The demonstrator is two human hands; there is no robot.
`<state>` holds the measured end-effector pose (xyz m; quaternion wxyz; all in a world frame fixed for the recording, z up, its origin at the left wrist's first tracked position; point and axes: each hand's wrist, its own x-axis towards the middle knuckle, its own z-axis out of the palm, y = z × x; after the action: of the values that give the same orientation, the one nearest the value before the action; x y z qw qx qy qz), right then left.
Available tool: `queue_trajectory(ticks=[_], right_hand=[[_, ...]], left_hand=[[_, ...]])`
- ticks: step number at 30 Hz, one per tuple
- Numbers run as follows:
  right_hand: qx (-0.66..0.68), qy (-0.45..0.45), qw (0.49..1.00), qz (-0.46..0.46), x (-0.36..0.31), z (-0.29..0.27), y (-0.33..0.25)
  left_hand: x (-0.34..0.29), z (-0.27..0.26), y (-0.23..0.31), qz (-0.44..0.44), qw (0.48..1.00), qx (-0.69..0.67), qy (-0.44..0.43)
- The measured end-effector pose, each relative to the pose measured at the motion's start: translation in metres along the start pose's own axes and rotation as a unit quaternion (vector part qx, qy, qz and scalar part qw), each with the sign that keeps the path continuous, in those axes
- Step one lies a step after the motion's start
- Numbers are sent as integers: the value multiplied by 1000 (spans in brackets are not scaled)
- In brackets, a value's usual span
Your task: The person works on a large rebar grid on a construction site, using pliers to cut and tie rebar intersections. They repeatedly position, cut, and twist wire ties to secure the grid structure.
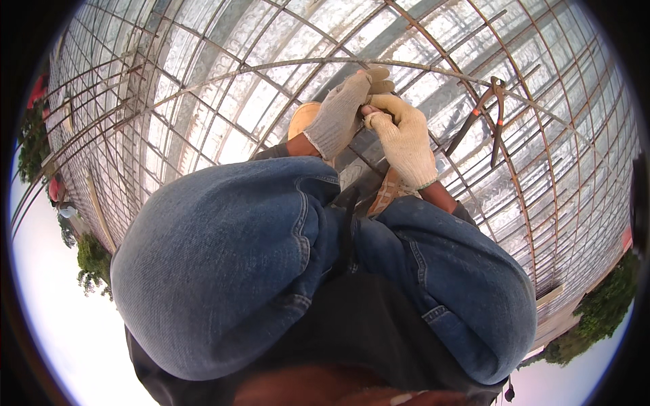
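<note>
Both my hands wear knitted work gloves with bare fingertips showing through, and they meet just beyond my knees, low over the steel bar mesh. My left hand (342,111) is closed, its fingers curled towards the right one. My right hand (405,139) is closed too, with thumb and forefinger pinched together beside the left palm. Whatever they hold is hidden or too thin to make out. Right of them, a pair of pincers (482,122) with dark handles and orange bands lies on the reinforcing bars (521,196).
Corrugated shiny metal decking (203,115) lies under the bar grid. One long curved-looking bar (305,61) crosses beyond my hands. My tan boots (302,120) stand on the mesh, below my bent knees in blue jeans (223,264). Trees (93,260) rise past the deck's edge.
</note>
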<state>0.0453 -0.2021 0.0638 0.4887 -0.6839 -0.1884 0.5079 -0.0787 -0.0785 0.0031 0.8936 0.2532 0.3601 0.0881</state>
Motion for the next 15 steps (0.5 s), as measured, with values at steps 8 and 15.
queue_trajectory(ticks=[8, 15], right_hand=[[68, 29, 996, 42, 5, -2, 14], [-123, 24, 990, -69, -1, -1, -4]], left_hand=[[-9, 5, 8, 3, 996, 63, -65], [-7, -27, -5, -39, 996, 52, -61]])
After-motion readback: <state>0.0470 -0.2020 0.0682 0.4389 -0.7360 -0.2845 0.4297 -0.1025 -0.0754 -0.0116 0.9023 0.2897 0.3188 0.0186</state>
